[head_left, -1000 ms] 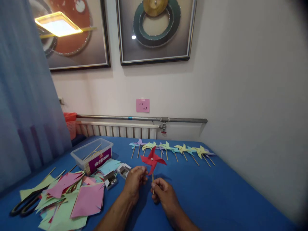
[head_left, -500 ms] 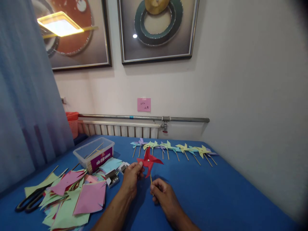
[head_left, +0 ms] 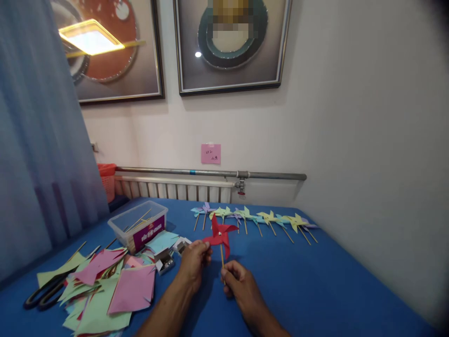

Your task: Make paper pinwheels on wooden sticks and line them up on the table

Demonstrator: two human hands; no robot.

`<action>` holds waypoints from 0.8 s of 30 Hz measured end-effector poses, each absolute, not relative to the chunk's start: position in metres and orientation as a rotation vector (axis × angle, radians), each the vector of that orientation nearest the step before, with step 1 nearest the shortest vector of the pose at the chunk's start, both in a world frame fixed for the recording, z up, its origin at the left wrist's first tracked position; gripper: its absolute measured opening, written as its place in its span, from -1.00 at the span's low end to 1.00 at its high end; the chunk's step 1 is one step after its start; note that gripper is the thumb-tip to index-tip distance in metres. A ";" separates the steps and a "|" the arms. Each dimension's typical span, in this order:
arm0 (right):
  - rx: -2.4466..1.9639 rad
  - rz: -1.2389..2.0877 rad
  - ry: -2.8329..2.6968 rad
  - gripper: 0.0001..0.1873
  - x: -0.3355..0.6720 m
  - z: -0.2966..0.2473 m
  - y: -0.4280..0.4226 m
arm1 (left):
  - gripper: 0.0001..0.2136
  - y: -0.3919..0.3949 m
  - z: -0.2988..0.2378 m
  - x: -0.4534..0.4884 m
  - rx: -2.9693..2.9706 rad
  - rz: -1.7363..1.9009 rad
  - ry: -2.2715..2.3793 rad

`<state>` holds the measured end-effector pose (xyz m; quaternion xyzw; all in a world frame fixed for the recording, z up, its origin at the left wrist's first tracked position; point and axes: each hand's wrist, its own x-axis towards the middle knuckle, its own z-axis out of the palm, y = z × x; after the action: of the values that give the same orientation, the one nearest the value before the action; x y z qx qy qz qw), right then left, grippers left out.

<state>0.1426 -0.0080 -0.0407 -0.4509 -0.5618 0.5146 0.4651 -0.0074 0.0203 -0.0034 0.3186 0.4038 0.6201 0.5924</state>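
Head view: the red paper pinwheel (head_left: 220,234) is held nearly upright above the blue work surface (head_left: 298,281), blades uppermost. The right hand (head_left: 238,281) closes in a pinch around its thin stick (head_left: 222,256), low down. The left hand (head_left: 194,262) is half curled at the left blade; whether it pinches or merely touches cannot be told. Expected handling: very light; stick stiff, blades easily creased. Grip the stick, below the blades.

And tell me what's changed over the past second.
The red pinwheel and left grip shifted slightly left; the blades turned, direction unclear. I can't tell whether the left grip holds one. The right grip keeps the stick; box, scissors and pinwheel row stayed put.
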 end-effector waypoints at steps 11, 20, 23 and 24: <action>-1.093 1.285 -1.347 -0.68 0.143 -0.037 -0.010 | -0.76 0.017 0.003 -0.008 0.832 1.433 0.982; -1.078 1.280 -1.372 -0.68 0.143 -0.040 -0.009 | -0.76 0.011 0.000 0.000 0.945 1.287 0.923; -1.077 1.279 -1.388 -0.68 0.143 -0.042 -0.010 | -0.67 0.014 0.005 -0.009 0.904 1.452 0.943; -1.081 1.277 -1.401 -0.69 0.143 -0.042 -0.010 | -0.64 0.016 0.007 -0.013 0.894 1.507 0.951</action>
<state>0.1428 -0.0104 -0.0423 -0.4393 -0.5696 0.5192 0.4616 -0.0126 0.0158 0.0070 0.3764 0.4007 0.6349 0.5429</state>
